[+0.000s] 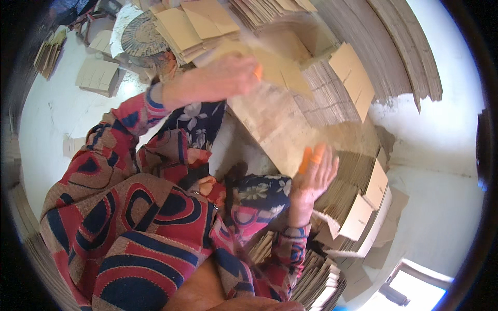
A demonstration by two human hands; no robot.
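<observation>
My left hand (233, 76) reaches across the upper middle, its fingers curled and an orange cover on a fingertip. It seems to grip a thin brown cardboard sheet (282, 72), which is smeared by motion; the exact grip is hidden behind the hand. My right hand (316, 172) is raised over the near right edge of a wooden board (267, 116), fingers stretched out and nothing visible in them. Orange covers sit on some of its fingers. Just to its right lies a stack of folded cardboard (348, 179).
Behind the board stands a row of packed cardboard pieces (327, 98) with a loose flap (353, 78) on its end. Taller cardboard stacks (363, 39) lean at the back right. Brown sheets (197, 23) lie at the top, beside a round ribbed object (144, 35). More bundles (98, 75) sit on the pale floor.
</observation>
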